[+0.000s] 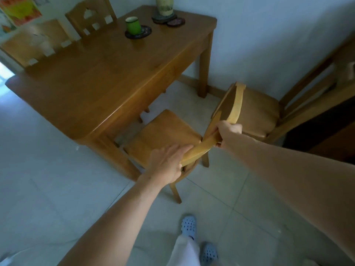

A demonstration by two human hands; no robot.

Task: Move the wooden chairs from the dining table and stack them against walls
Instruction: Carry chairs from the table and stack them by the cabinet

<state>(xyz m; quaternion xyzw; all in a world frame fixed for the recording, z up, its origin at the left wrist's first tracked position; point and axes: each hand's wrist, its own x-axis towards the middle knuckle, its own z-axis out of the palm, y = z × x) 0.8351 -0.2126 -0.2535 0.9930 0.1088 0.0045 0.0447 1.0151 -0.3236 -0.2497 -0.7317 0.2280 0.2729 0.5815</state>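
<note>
Head view, right hand [228, 132] gripping chair [163, 135] backrest, left hand [167, 162] resting on it

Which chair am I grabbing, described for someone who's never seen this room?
Find the wooden dining table. Beside its nearest leg stands a chair. Only its curved top rail has the right hand gripping it and the left hand resting on it.

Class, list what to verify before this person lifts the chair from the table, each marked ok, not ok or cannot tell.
1. Right hand grips the chair by its back: ok.
2. Left hand closed round the back: not ok, fingers lie straight on it.
3. Nothing on the chair: ok.
4. Shoes clear of chair legs: ok.
5. Gap to second chair by the wall: cannot tell.
</note>
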